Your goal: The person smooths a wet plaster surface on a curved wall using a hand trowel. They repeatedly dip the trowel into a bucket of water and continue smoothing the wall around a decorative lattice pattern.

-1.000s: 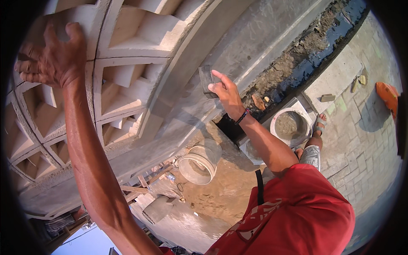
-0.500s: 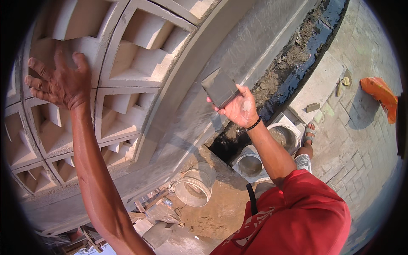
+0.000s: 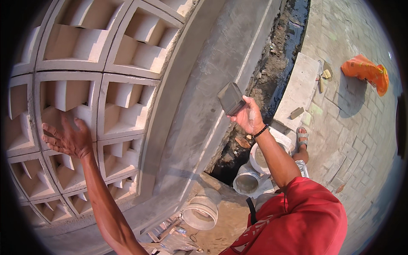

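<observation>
My right hand (image 3: 248, 115) grips a dark grey rectangular block (image 3: 230, 98) by its lower right edge, fingers behind it; whether it is foam or something harder I cannot tell. The block is held in front of a smooth grey plastered ledge (image 3: 199, 85), apart from it as far as I can see. At the left, my left hand (image 3: 70, 138) has its fingers spread over the pale ventilation-block wall (image 3: 98, 106), with square recessed openings. The fingertips lie over one opening's lower part; firm contact cannot be made out.
A muddy drainage ditch (image 3: 276, 72) runs beyond the ledge. Below are several buckets, one pale bucket (image 3: 200, 212) on the brown ground. On the right, a concrete slab (image 3: 299, 91) bears a small grey block (image 3: 296, 112), and an orange bag (image 3: 365, 73) lies on the paving (image 3: 340, 140).
The view has shifted, so the wall sits lower and the ditch farther left. The block in my right hand has tilted, showing more of its side. My left hand still lies over the wall.
</observation>
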`<state>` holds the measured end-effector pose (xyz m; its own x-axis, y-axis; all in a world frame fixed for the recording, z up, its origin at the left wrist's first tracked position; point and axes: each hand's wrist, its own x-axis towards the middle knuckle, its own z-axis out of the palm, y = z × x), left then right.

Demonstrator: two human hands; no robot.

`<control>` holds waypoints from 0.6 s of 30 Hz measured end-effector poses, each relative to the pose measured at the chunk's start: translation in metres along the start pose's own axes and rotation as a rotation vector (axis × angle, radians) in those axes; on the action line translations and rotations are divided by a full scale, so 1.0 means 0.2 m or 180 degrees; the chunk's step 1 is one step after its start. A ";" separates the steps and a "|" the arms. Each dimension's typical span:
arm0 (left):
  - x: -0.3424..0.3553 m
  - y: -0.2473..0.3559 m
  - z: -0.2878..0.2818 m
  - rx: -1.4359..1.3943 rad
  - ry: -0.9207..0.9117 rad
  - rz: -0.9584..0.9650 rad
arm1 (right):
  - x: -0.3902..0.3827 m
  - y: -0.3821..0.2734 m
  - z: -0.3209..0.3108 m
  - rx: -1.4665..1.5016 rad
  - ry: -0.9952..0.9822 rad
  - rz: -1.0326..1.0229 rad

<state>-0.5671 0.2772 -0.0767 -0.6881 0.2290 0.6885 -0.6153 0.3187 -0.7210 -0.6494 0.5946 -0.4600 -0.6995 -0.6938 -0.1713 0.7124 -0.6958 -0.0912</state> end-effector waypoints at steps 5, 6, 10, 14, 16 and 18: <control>0.02 -0.01 -0.01 -0.0132 0.0077 0.0029 | 0.17 -0.26 0.03 -0.0269 0.0029 -0.0207; 0.02 -0.01 -0.01 -0.0145 0.0090 0.0047 | 0.22 -0.33 0.04 -0.0318 0.0034 -0.0265; 0.00 0.02 0.00 -0.0159 -0.0009 0.0016 | 0.47 -0.59 0.09 -0.0670 0.0461 -0.0735; 0.02 0.03 -0.02 -0.0173 -0.0118 -0.0023 | 0.78 -0.83 0.24 -0.1830 0.0981 -0.1541; 0.03 0.03 -0.04 -0.0160 -0.0164 -0.0017 | 0.93 -0.93 0.29 -0.2577 0.1074 -0.1764; 0.02 0.03 -0.03 -0.0102 -0.0233 -0.0051 | 1.09 -1.02 0.31 -0.3024 0.1260 -0.2244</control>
<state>-0.5709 0.2857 -0.0771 -0.7052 0.1560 0.6916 -0.6147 0.3515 -0.7061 -0.9505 0.5727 -0.4172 -0.9978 -0.0061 -0.0653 0.0629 -0.3693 -0.9272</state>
